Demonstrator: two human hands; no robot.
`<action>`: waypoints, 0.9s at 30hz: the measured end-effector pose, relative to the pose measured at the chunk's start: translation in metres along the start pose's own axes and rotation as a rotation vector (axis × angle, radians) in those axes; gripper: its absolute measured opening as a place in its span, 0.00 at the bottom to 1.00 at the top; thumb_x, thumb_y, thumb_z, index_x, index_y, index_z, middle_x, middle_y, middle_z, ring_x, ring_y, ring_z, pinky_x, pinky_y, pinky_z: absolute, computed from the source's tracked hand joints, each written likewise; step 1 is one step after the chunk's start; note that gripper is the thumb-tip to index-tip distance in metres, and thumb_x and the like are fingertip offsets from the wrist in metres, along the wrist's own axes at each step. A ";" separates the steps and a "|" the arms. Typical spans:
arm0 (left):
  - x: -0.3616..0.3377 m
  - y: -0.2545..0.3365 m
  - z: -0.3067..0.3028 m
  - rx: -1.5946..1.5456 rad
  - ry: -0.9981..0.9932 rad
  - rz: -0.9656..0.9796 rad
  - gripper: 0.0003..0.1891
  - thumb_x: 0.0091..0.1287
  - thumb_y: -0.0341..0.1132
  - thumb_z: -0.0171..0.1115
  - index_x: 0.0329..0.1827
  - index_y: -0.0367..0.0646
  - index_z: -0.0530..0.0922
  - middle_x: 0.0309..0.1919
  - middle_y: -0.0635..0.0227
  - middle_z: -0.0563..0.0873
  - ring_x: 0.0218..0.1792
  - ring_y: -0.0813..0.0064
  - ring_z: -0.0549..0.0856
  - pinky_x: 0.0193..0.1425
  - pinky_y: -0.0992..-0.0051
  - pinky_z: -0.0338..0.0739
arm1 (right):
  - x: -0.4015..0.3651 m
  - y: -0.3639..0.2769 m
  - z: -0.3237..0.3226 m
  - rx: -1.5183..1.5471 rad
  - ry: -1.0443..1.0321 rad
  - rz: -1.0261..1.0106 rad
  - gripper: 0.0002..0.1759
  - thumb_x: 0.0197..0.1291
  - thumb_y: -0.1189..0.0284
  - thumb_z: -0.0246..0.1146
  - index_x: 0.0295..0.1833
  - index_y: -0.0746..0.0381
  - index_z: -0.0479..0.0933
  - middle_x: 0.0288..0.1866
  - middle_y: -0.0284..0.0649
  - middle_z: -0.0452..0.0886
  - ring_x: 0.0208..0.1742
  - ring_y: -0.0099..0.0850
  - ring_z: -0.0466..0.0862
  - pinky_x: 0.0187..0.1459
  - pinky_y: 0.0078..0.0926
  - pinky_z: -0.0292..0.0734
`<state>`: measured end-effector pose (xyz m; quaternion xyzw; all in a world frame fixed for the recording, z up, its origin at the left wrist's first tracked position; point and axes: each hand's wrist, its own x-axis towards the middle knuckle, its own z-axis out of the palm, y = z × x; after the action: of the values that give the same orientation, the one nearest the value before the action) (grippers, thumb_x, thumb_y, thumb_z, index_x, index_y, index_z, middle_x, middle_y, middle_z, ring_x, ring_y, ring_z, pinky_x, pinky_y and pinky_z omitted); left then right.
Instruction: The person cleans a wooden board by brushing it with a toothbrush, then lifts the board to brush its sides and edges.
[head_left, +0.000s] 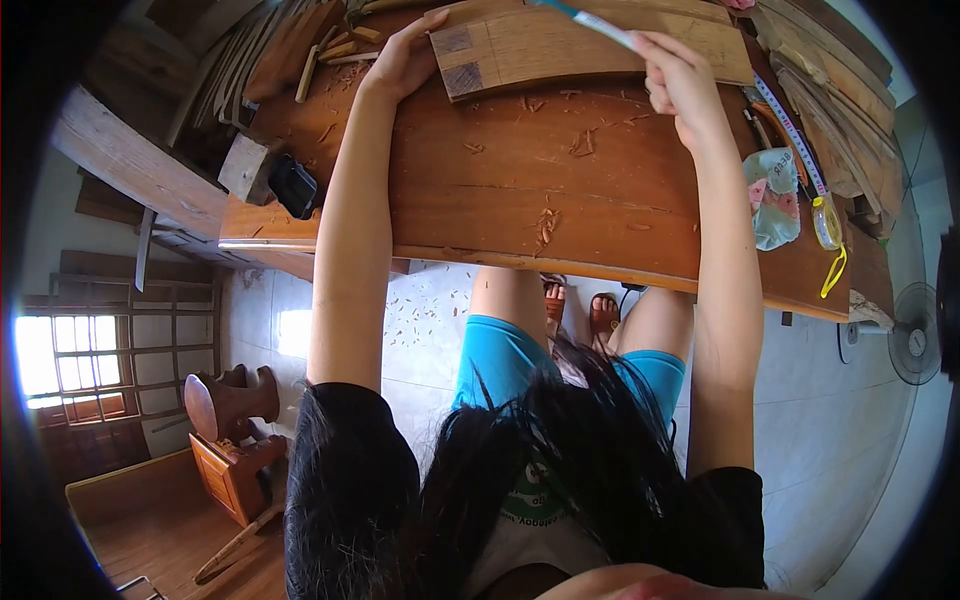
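Observation:
A light wooden board point(590, 45) with two pencil-shaded squares at its left end lies on a brown workbench point(520, 200). My left hand point(405, 55) rests flat against the board's left end, fingers spread over its corner. My right hand point(680, 80) is closed around a blue and white pencil-like tool point(590, 20), whose shaft slants up to the left over the board. Wood shavings are scattered on the bench below the board.
A tape measure point(800, 150) with a yellow loop, a crumpled cloth point(775, 195) and stacked wooden strips point(830, 90) lie at the right. A wood block point(245, 168) and a black object point(295, 185) sit at the left edge. A fan point(915, 345) stands on the tiled floor.

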<state>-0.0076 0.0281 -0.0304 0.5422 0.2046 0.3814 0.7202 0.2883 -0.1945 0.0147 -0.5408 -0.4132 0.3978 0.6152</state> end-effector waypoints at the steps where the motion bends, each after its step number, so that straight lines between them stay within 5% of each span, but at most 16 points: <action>1: 0.000 0.000 0.000 0.007 0.003 -0.004 0.22 0.76 0.44 0.59 0.67 0.42 0.77 0.61 0.64 0.83 0.63 0.70 0.79 0.71 0.67 0.69 | -0.005 -0.003 0.003 -0.003 -0.076 0.039 0.14 0.71 0.66 0.65 0.55 0.63 0.83 0.21 0.21 0.61 0.17 0.12 0.56 0.18 0.18 0.46; 3: 0.000 0.001 0.000 0.014 0.005 -0.004 0.22 0.76 0.44 0.59 0.68 0.42 0.76 0.62 0.64 0.82 0.63 0.69 0.79 0.71 0.67 0.69 | -0.004 -0.003 0.004 0.002 -0.146 0.076 0.14 0.70 0.66 0.66 0.53 0.64 0.84 0.20 0.21 0.61 0.17 0.12 0.56 0.18 0.18 0.46; 7: 0.001 0.001 -0.002 0.017 -0.013 -0.005 0.23 0.76 0.44 0.59 0.68 0.43 0.76 0.62 0.64 0.82 0.63 0.69 0.79 0.71 0.67 0.68 | 0.001 0.000 -0.002 0.036 0.065 -0.012 0.13 0.70 0.67 0.66 0.53 0.63 0.84 0.20 0.21 0.62 0.16 0.12 0.55 0.18 0.18 0.45; 11: -0.002 0.002 0.004 0.032 0.016 -0.007 0.23 0.75 0.44 0.59 0.68 0.42 0.76 0.62 0.63 0.82 0.63 0.68 0.79 0.71 0.66 0.69 | -0.003 -0.004 -0.004 -0.095 -0.027 0.011 0.14 0.68 0.67 0.67 0.53 0.63 0.84 0.20 0.21 0.64 0.16 0.12 0.56 0.17 0.19 0.45; 17: -0.010 0.007 0.022 0.057 0.020 -0.021 0.24 0.76 0.44 0.57 0.69 0.39 0.75 0.62 0.62 0.82 0.63 0.68 0.79 0.71 0.66 0.70 | 0.001 -0.008 -0.019 -0.061 0.178 0.009 0.13 0.67 0.67 0.68 0.53 0.63 0.84 0.20 0.22 0.64 0.16 0.12 0.56 0.18 0.19 0.45; 21: -0.011 0.010 0.025 0.050 -0.007 -0.029 0.24 0.73 0.46 0.61 0.66 0.40 0.78 0.61 0.63 0.83 0.62 0.68 0.79 0.71 0.66 0.69 | -0.003 -0.009 -0.016 -0.034 -0.048 0.077 0.14 0.67 0.67 0.68 0.52 0.64 0.84 0.20 0.21 0.62 0.16 0.12 0.56 0.18 0.19 0.46; 27: -0.011 0.009 0.024 0.030 0.038 -0.064 0.24 0.73 0.45 0.61 0.66 0.39 0.77 0.60 0.62 0.83 0.62 0.68 0.79 0.71 0.65 0.69 | 0.001 -0.008 -0.032 -0.019 0.177 -0.003 0.14 0.68 0.68 0.67 0.53 0.64 0.84 0.20 0.21 0.62 0.16 0.12 0.55 0.18 0.18 0.45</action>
<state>-0.0004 0.0058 -0.0158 0.5387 0.2414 0.3652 0.7199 0.3187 -0.2050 0.0208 -0.5791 -0.3619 0.3435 0.6448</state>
